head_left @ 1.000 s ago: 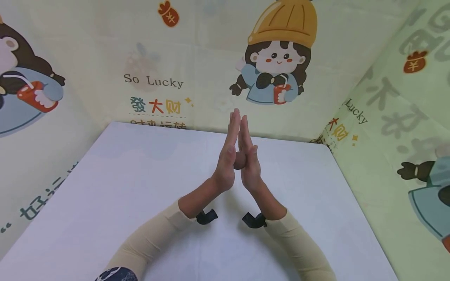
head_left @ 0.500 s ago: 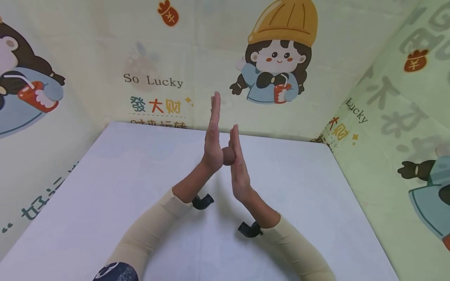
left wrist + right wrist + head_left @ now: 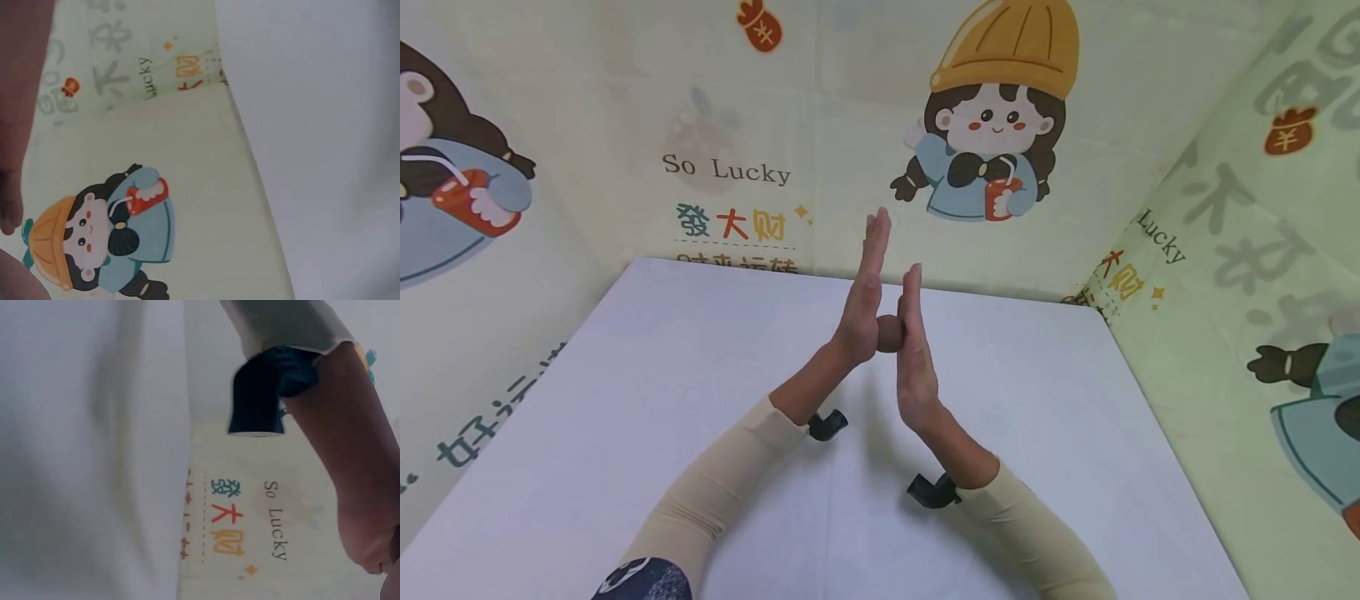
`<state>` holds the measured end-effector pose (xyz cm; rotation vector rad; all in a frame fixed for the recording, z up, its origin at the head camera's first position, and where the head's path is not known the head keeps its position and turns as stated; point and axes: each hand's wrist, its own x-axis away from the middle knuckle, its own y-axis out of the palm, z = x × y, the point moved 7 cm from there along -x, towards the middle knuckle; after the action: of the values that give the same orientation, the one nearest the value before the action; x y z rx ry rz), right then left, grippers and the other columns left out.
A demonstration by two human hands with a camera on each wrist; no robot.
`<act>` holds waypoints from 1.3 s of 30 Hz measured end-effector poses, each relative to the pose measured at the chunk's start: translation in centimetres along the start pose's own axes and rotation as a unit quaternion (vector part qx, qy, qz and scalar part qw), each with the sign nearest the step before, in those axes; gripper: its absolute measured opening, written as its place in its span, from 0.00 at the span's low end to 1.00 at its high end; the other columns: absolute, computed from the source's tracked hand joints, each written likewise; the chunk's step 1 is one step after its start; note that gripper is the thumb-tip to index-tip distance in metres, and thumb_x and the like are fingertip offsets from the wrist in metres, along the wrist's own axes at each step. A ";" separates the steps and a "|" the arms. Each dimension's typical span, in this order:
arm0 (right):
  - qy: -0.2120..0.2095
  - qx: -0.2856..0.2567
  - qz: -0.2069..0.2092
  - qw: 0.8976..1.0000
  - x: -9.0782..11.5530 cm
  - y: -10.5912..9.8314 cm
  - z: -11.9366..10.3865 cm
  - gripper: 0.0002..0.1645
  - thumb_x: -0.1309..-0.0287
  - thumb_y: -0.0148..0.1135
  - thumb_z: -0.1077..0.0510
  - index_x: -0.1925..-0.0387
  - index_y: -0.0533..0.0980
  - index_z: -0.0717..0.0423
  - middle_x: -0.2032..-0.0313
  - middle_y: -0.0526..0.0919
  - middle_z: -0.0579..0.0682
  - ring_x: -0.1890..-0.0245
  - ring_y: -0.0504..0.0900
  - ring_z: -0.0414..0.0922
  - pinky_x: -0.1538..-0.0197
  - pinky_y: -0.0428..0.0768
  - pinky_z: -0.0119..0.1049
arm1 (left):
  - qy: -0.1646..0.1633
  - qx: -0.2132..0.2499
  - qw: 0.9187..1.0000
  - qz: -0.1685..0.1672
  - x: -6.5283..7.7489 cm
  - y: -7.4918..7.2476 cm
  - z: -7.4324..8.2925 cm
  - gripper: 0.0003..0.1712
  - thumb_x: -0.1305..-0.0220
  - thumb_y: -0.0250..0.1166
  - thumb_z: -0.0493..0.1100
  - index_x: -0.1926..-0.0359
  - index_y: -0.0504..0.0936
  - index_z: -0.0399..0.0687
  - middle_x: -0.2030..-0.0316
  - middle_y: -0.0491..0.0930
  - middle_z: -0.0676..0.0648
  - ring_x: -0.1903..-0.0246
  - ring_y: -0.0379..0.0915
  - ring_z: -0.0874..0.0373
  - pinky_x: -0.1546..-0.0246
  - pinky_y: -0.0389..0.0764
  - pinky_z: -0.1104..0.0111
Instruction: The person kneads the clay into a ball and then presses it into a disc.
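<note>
A round brown ball (image 3: 890,333), smooth like a lump of clay, sits between the two upright palms above the white table. My left hand (image 3: 858,313) touches its left side near the heel of the palm, fingers straight and pointing up. From the right, my right hand (image 3: 917,367) presses the ball with its straight fingers, standing lower than the left one. In the right wrist view, the left hand (image 3: 365,534) appears at the right edge with a dark sliver beside it. The left wrist view shows only parts of hands at its left edge.
The white table (image 3: 737,358) lies below both forearms. Pale printed cloth walls (image 3: 850,125) with cartoon figures and lettering stand at the back and sides. Dark curved mounts (image 3: 933,491) stick out at both wrists.
The palms have slid out of line, the left going further forward and the right nearer. Lately the left fingers lean back rightward. The ball has shifted left and stays between the palms.
</note>
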<state>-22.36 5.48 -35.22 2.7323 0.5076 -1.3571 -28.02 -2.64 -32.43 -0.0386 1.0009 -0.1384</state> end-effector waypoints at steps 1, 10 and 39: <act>-0.001 -0.003 0.003 1.000 -0.2 -0.1 -0.1 0.47 0.17 0.25 0.37 0.18 0.30 0.67 0.16 0.29 0.54 0.17 0.29 0.54 0.20 0.33 0.52 | 0.002 0.000 1.000 -0.010 0.1 0.2 -0.1 0.46 0.17 0.28 0.65 0.17 0.41 0.35 0.16 0.37 0.41 0.18 0.23 0.50 0.22 0.30 0.53; -0.018 -0.005 0.028 0.999 -1.6 -1.4 -1.2 0.43 0.17 0.24 0.42 0.18 0.31 0.67 0.16 0.30 0.54 0.17 0.29 0.52 0.20 0.32 0.50 | 0.004 0.016 0.998 -0.067 1.2 2.2 -0.7 0.47 0.18 0.27 0.66 0.17 0.44 0.33 0.16 0.40 0.40 0.18 0.24 0.46 0.22 0.29 0.52; -0.011 0.002 0.096 0.995 -4.5 -6.4 -1.5 0.50 0.19 0.29 0.35 0.18 0.34 0.68 0.16 0.34 0.57 0.17 0.34 0.48 0.20 0.33 0.46 | -0.005 0.037 0.994 -0.099 4.1 6.1 3.4 0.48 0.18 0.25 0.66 0.18 0.40 0.28 0.17 0.33 0.36 0.18 0.21 0.41 0.22 0.29 0.46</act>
<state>-25.72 10.59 -30.18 2.6833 0.2334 -1.3394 -22.33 2.69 -34.62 -0.0713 0.9802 -0.3561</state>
